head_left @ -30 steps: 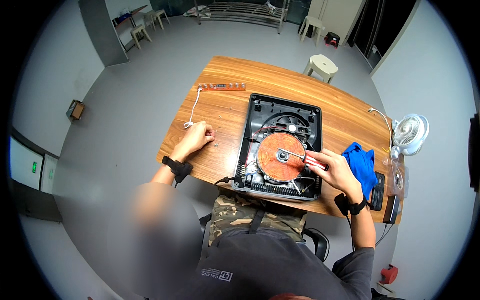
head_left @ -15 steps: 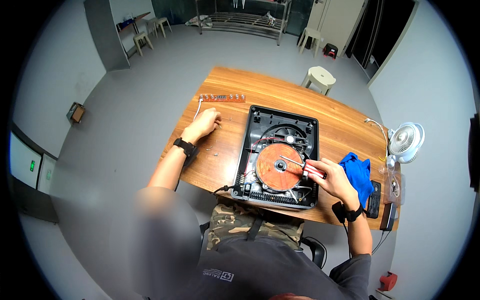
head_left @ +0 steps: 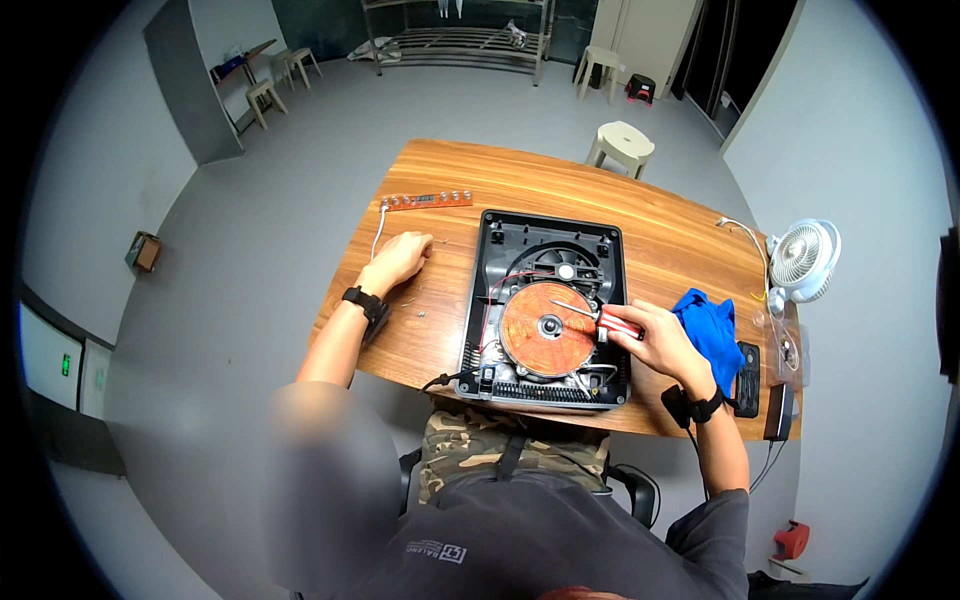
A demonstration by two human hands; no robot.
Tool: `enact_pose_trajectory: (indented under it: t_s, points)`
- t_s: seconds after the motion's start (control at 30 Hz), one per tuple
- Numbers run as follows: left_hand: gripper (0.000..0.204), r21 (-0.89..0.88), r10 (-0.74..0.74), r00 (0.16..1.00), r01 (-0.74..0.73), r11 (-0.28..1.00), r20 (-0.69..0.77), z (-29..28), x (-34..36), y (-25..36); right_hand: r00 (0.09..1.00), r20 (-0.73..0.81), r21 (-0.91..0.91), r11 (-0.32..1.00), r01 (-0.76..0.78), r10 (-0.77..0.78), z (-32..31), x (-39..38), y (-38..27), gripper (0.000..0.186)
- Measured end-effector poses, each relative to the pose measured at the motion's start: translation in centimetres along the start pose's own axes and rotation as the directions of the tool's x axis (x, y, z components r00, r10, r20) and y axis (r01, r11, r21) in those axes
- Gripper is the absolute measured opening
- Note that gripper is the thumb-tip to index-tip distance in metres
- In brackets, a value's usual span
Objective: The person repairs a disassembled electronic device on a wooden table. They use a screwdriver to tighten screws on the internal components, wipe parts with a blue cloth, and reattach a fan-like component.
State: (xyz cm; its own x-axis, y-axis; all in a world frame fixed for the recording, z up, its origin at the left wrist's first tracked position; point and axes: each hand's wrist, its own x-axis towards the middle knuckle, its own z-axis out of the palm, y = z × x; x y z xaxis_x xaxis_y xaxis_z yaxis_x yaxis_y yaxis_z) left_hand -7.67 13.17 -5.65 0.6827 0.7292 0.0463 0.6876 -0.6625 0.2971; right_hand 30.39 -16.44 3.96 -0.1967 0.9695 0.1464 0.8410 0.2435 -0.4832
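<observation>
An opened induction cooker [head_left: 483, 300], a black housing with a round copper coil [head_left: 530, 345] and a fan, lies on the table. My right hand [head_left: 660, 340] grips a screwdriver [head_left: 622, 326] with a red and white handle; its shaft points left above the coil. To the left of the cooker, my left hand [head_left: 402, 262] is at the tabletop with its fingers curled together. What they hold, if anything, is hidden. Small screws [head_left: 422, 314] lie near that hand. Beyond it sits a narrow orange circuit board [head_left: 427, 200] with a white cable.
Right of the cooker are a blue cloth [head_left: 706, 325], a black oblong device [head_left: 747, 380], a clear plastic tray [head_left: 795, 365] and a small white fan [head_left: 805, 255]. A black power cord [head_left: 440, 381] leaves the cooker's near left corner. A stool [head_left: 622, 145] stands past the far edge.
The whole view has shifted a little. My left fingers have drawn closer together. The screwdriver stays in my right hand above the coil.
</observation>
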Motion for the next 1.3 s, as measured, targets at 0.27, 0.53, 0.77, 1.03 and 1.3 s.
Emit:
enact_pose_trajectory:
  t_s: [0.27, 0.53, 0.77, 1.03, 1.3]
  points:
    - [0.014, 0.009, 0.037, 0.999, -0.037, 0.999, 0.002, 0.5, 0.0, -0.7, 1.000, -0.010, 0.021, 1.000, -0.014, 0.014, 0.5, -0.1, 1.2, 0.036]
    - [0.014, -0.119, -0.027, 0.997, 0.019, 0.993, -0.068, -0.7, -0.2, -0.7, 0.999, -0.036, 0.036, 0.999, -0.024, 0.025, 0.4, -0.7, 1.4, 0.036]
    - [0.017, -0.178, -0.032, 0.999, 0.028, 0.984, -0.019, 0.3, 0.2, -2.0, 0.998, -0.038, 0.024, 0.999, -0.039, 0.039, 0.5, -0.7, 1.9, 0.036]
    - [0.019, -0.068, -0.011, 0.982, -0.002, 0.998, -0.190, 0.9, 2.1, -1.7, 0.997, -0.060, 0.047, 0.998, -0.036, 0.038, 0.4, -0.1, 3.3, 0.035]
    - [0.014, 0.073, 0.028, 0.989, -0.017, 0.997, -0.145, 2.8, 3.5, -3.6, 0.994, -0.111, 0.032, 0.999, 0.017, -0.013, 0.4, 0.2, 4.5, 0.037]
